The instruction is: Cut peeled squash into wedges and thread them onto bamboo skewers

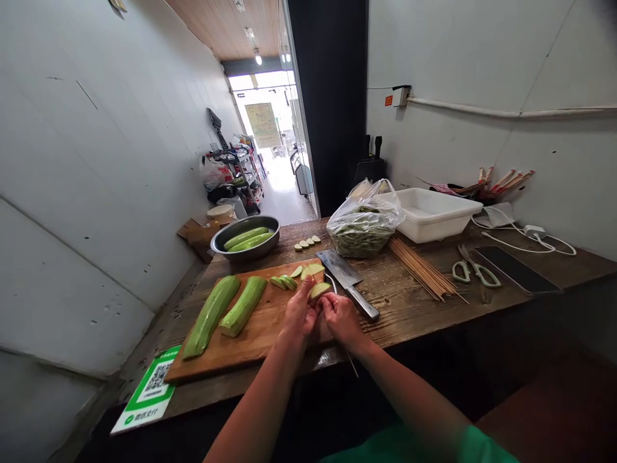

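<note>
Over the right side of the wooden cutting board (263, 347), my left hand (299, 308) is closed on a pale zucchini slice (319, 290) with a green rim. My right hand (342, 320) pinches a thin bamboo skewer (353, 365) close to that slice; its lower end sticks out beneath the hand. Whether the tip has entered the slice is hidden by my fingers. More cut slices (283, 282) lie on the board beyond my left hand. Two peeled zucchini pieces (212, 315) rest on its left part. A cleaver (344, 273) lies just right of the board.
Behind the board stands a metal bowl (222, 245) with whole zucchini. A plastic bag of greens (364, 228), a white tub (429, 218), loose skewers (424, 273), scissors (475, 267) and a phone (518, 270) occupy the right side. A QR-code card (149, 389) sits at the board's near left corner.
</note>
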A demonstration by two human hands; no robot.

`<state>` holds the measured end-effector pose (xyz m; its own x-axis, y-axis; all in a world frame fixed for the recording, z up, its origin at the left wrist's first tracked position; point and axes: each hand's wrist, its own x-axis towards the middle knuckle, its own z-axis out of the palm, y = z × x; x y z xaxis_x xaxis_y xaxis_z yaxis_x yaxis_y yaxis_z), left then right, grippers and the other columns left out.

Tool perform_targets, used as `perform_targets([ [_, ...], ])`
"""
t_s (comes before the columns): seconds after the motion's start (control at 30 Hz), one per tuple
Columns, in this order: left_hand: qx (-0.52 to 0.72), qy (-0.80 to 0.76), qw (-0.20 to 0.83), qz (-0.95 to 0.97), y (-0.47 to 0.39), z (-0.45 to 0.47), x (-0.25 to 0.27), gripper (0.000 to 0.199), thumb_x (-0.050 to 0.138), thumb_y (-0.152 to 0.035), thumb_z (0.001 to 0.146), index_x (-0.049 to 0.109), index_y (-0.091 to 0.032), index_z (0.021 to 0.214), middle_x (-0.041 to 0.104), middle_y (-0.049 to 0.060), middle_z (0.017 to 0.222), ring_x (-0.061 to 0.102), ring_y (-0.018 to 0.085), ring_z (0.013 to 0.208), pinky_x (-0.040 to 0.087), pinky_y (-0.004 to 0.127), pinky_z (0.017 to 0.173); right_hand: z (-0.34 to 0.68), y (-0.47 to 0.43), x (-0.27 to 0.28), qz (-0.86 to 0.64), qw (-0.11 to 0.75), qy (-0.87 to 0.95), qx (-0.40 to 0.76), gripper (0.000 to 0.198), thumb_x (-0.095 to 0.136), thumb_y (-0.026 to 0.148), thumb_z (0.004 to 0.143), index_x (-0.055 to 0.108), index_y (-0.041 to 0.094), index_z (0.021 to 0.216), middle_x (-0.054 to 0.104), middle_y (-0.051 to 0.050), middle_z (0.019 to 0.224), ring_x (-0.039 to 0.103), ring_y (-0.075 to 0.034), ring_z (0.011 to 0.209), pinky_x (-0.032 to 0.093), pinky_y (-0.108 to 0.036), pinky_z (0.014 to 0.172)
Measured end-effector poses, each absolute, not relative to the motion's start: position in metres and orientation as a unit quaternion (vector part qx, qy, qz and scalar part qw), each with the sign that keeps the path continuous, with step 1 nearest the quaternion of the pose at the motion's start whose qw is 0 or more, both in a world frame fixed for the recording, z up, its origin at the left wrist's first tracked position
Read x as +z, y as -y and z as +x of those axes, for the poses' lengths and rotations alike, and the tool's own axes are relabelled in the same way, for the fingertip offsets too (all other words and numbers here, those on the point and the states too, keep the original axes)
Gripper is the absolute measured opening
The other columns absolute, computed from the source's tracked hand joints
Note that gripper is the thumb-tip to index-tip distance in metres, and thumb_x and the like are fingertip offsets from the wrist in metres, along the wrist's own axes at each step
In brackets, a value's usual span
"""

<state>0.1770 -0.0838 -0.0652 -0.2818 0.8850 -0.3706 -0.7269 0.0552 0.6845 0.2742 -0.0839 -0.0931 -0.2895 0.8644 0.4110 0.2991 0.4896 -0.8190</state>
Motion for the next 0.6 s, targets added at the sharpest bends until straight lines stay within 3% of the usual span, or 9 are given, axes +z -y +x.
perform_targets([
  [0.1,0.712,-0.407,0.562,0.112,0.088,0.17,-0.058,0.017,0.065,-0.025,0.073,0.06,-0.012,0.083,0.066,0.009,0.077,0.064,0.018,0.065,0.053,0.029,0.061,0.283,0.1,-0.094,-0.377,0.448,0.736,0.34,0.026,0.039,0.019,0.085,0.062,0.015,0.073,0.063,-0.003,0.065,0.055,-0.013,0.057,0.037,-0.02,0.053],
  [0.3,0.724,-0.422,0.531,0.123,0.091,0.167,-0.056,0.003,0.058,-0.009,0.075,0.061,-0.009,0.076,0.065,0.008,0.07,0.063,0.018,0.061,0.054,0.032,0.064,0.293,0.118,-0.094,-0.358,0.445,0.742,0.351,0.026,0.04,0.02,0.085,0.062,0.015,0.072,0.061,-0.002,0.062,0.055,-0.013,0.055,0.036,-0.021,0.053],
  [0.6,0.69,-0.45,0.553,0.123,0.1,0.182,-0.057,0.015,0.053,-0.007,0.077,0.062,-0.012,0.066,0.064,0.006,0.064,0.061,0.016,0.057,0.051,0.025,0.057,0.293,0.114,-0.095,-0.372,0.442,0.741,0.342,0.027,0.04,0.022,0.085,0.064,0.015,0.076,0.062,-0.003,0.063,0.054,-0.014,0.055,0.037,-0.021,0.053],
])
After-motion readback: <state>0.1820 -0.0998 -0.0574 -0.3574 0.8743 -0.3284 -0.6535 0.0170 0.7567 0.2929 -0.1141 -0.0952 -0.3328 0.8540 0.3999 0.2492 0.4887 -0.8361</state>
